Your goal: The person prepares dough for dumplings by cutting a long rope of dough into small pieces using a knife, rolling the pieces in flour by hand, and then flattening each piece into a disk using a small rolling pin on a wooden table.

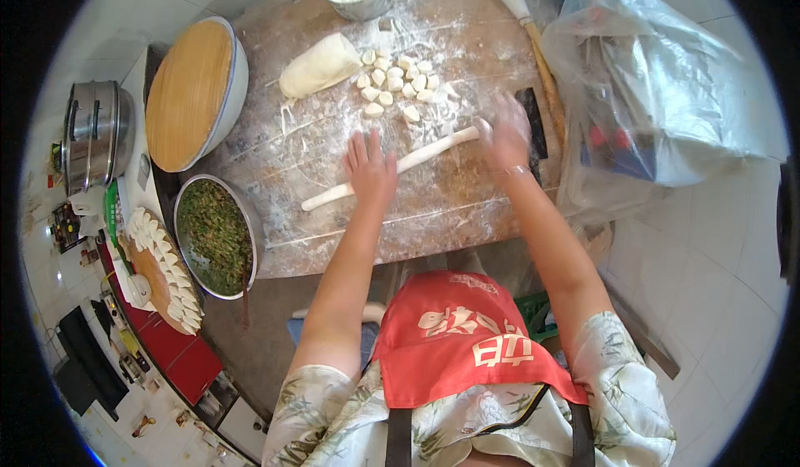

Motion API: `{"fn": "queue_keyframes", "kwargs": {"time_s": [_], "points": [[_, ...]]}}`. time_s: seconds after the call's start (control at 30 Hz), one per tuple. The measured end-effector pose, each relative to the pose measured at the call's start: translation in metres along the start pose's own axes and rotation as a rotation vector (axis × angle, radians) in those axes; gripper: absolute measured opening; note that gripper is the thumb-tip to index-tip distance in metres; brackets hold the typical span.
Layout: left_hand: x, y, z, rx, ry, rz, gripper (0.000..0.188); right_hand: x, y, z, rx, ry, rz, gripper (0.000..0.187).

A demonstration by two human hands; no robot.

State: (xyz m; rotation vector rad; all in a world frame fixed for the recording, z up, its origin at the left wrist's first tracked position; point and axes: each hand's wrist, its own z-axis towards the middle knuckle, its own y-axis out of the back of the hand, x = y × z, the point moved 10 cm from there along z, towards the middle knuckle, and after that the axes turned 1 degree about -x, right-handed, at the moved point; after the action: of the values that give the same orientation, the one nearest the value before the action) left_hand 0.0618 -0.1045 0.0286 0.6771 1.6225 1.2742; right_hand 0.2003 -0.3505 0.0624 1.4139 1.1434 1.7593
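"So, where's the dough rope (433, 151), and which way does it point?"

"Mid-frame on the floury worktop (467, 209), its long axis slanting from lower left to upper right, the blunt left end lying free."

"What about the left hand (372, 169) and right hand (507, 136)?"

"Both open, gripping nothing: the left lies palm-down across the rope, fingers a little apart; the right is at its upper-right end, too blurred to tell how hard it presses."

"Why so flat and far apart?"

"Probably to spread pressure along the length."

"And the small dough pieces (396, 84) above?"

"Likely set there to leave the rope room."
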Motion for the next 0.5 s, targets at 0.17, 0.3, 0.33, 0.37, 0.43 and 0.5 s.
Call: {"fn": "queue_keyframes", "kwargs": {"time_s": [0.17,0.3,0.33,0.37,0.43,0.5], "points": [[-0.002,0.0,-0.054,0.054,-0.209,-0.049,0.056,-0.106,0.049,-0.084,0.125,-0.495,-0.038,0.051],[-0.043,-0.008,-0.035,0.065,-0.286,-0.088,0.051,-0.127,0.02,-0.087,0.335,-0.417,-0.079,0.044],[-0.054,-0.015,-0.024,0.071,-0.309,-0.106,0.05,-0.13,0.017,-0.081,0.319,-0.424,-0.098,0.043],[-0.071,-0.01,-0.017,-0.013,-0.353,-0.099,0.044,-0.136,0.012,-0.079,0.305,-0.435,-0.119,0.042],[-0.076,-0.022,-0.013,0.032,-0.329,-0.105,0.045,-0.132,0.02,-0.083,0.264,-0.527,-0.079,0.039],[-0.079,-0.024,-0.016,0.07,-0.307,-0.106,0.046,-0.122,0.039,-0.09,0.204,-0.56,-0.042,0.037]]}}
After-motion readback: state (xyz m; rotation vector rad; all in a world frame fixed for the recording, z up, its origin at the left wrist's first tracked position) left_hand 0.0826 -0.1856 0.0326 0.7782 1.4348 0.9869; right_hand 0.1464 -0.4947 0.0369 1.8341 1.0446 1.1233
